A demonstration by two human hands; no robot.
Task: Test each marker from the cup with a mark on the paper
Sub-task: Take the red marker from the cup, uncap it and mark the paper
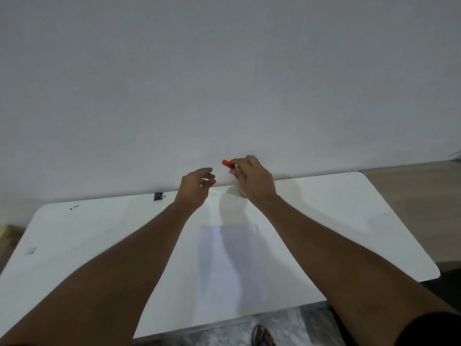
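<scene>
My right hand [252, 179] is stretched to the far edge of the white table and grips a marker with a red cap [227, 163], the cap pointing left. A blue tip of another marker [248, 156] peeks above my knuckles. The cup [241, 192] is almost fully hidden under that hand; only a pale sliver of it shows. My left hand [197, 187] hovers just left of the marker with fingers curled and apart, holding nothing. A white sheet of paper [229, 255] lies flat in the middle of the table, between my forearms.
The white table [349, 221] stands against a plain white wall. A small black object [158, 196] sits at its far edge on the left, with dark specks [74, 208] further left. A sandalled foot [262, 335] shows below the near edge.
</scene>
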